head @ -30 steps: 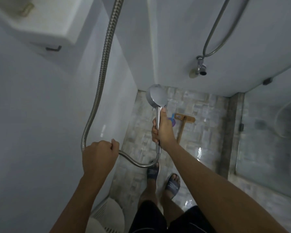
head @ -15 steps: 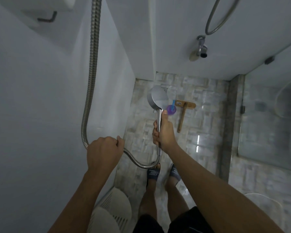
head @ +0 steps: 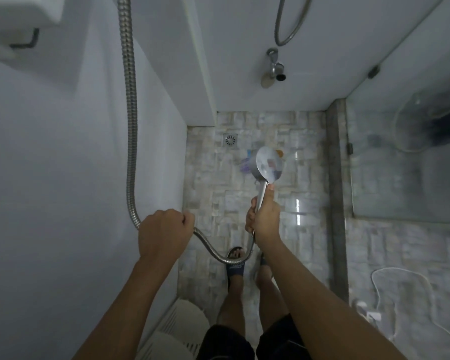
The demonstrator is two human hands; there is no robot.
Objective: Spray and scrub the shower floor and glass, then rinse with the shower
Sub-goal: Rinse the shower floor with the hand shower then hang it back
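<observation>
A: Writing anywhere?

B: None readable. The right hand (head: 264, 216) is clamped on the handle of the round chrome shower head (head: 269, 164); the left hand (head: 164, 232) is closed around the ribbed metal hose (head: 131, 120).

A: Around them?

B: Beyond the right hand, a square floor drain (head: 230, 139) in the pale stone-tile floor (head: 304, 162). The glass panel (head: 405, 162) stands right of it. The head hides purple and blue items.

Dim white walls (head: 63, 152), pale mosaic stone floor (head: 213, 203) with square drain (head: 230, 139).
</observation>
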